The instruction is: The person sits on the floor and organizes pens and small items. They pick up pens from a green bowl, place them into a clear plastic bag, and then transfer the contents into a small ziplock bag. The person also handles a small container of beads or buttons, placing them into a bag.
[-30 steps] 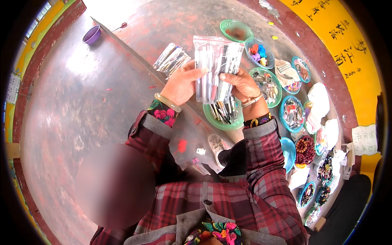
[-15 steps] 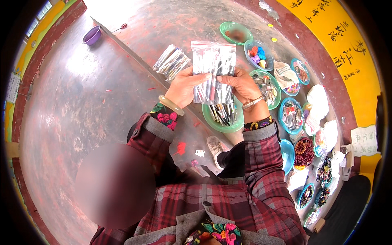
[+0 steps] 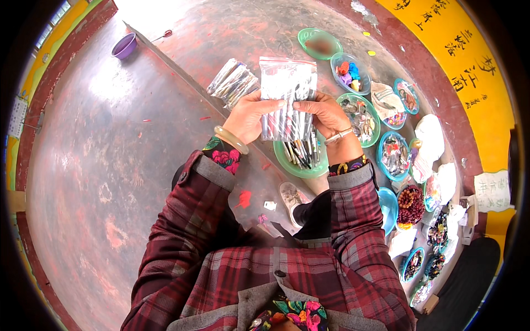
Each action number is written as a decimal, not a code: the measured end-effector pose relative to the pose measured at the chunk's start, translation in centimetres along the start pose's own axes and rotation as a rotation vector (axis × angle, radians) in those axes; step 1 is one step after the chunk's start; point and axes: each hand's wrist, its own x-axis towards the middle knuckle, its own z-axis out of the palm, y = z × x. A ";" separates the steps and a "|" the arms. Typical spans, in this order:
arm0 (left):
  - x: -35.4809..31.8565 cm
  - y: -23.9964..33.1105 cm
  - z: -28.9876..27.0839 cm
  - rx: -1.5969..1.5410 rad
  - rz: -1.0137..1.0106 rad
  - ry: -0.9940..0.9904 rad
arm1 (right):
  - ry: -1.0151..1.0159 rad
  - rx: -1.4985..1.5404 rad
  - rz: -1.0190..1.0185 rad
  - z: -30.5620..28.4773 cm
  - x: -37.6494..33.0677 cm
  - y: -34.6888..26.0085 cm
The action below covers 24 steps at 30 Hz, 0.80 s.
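A clear zip bag (image 3: pixel 288 77) filled with pens is held upright in front of me, its red-edged top pointing away. My left hand (image 3: pixel 245 118) grips its left side, thumb lying across the front. On the opposite edge, my right hand (image 3: pixel 327 116) pinches the bag the same way, and the two thumbs nearly meet. The fingers behind the plastic are hidden. Directly under the bag is a green basket (image 3: pixel 282 160) with loose pens (image 3: pixel 301 153) in it, partly covered by the bag. Just beyond my left hand lies a pile of filled pen bags (image 3: pixel 232 80) on the floor.
Several basins and baskets line the right, among them a green basket of small packets (image 3: pixel 361 122), a blue basket (image 3: pixel 393 157) and dark red beads (image 3: pixel 411 204). A purple basin (image 3: pixel 124 47) stands far left, near scissors (image 3: pixel 164 35). My shoe (image 3: pixel 290 199) is below the pens.
The bag has shifted slightly and its glare looks different. Both hands keep their hold. A blurred round shape at the lower left is gone, showing my left sleeve and the floor.
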 end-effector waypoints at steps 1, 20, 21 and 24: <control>0.0 0.0 0.1 -0.013 -0.004 0.006 | 0.003 0.003 -0.004 0.1 0.0 0.0; -0.3 0.9 0.3 0.024 0.004 -0.059 | -0.125 -0.060 0.015 0.4 -0.5 -0.2; -0.4 0.9 0.3 0.037 -0.002 -0.052 | -0.132 -0.070 0.018 0.2 -0.4 0.0; -0.7 1.2 0.8 0.054 0.024 -0.073 | -0.144 -0.104 0.031 0.0 -0.3 0.0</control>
